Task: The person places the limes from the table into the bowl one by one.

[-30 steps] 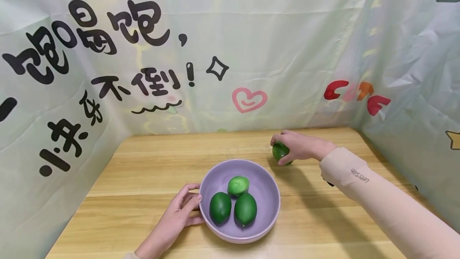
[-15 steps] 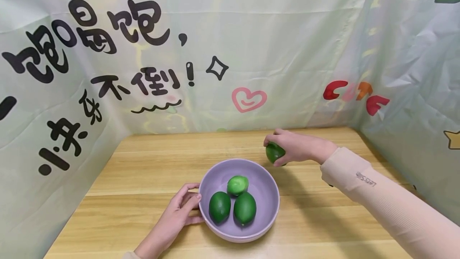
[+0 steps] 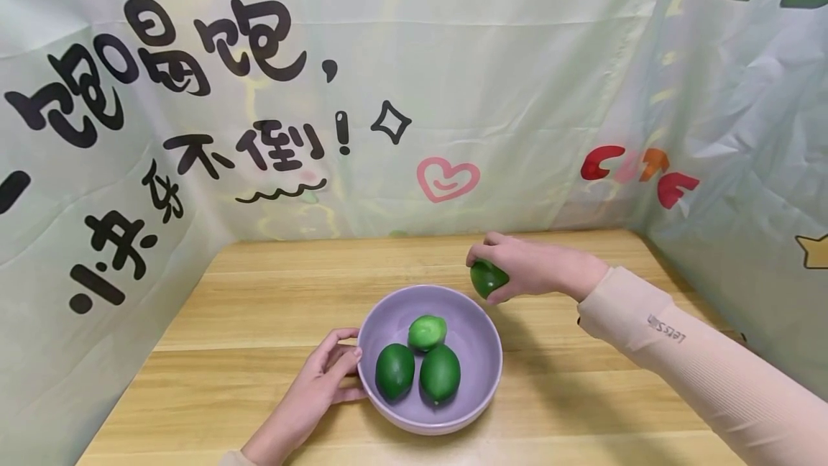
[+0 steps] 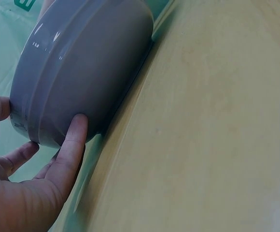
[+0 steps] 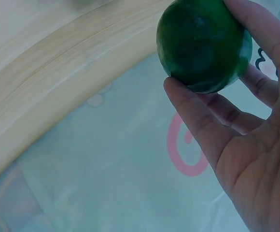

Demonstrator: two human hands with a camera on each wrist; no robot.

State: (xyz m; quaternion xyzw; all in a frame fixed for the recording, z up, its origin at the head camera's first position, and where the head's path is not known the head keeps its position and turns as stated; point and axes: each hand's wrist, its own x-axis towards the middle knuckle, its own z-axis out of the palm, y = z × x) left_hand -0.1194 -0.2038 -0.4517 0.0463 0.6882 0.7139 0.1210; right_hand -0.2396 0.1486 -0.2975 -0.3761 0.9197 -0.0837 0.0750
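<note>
My right hand (image 3: 527, 267) grips a dark green, glossy lime (image 3: 486, 278) just beyond the bowl's far right rim. In the right wrist view the lime (image 5: 203, 46) sits between thumb and fingertips, its lower side uncovered. The purple bowl (image 3: 475, 326) stands upright on the table, with three limes inside: a lighter one (image 3: 427, 333) at the back and two darker ones, left (image 3: 394, 372) and right (image 3: 440, 375). My left hand (image 3: 317, 376) rests its spread fingertips and thumb against the bowl's left outer wall, also visible on the bowl (image 4: 87, 63) in the left wrist view.
The wooden table (image 3: 259, 315) runs back to a printed fabric backdrop (image 3: 517, 92). More fabric (image 3: 744, 236) encloses the right side, and the left side is draped too. A long sleeve covers my right forearm (image 3: 698, 358).
My right hand has carried the lime a short way left, toward the bowl. The left hand keeps its place against the bowl, and the limes inside stay put.
</note>
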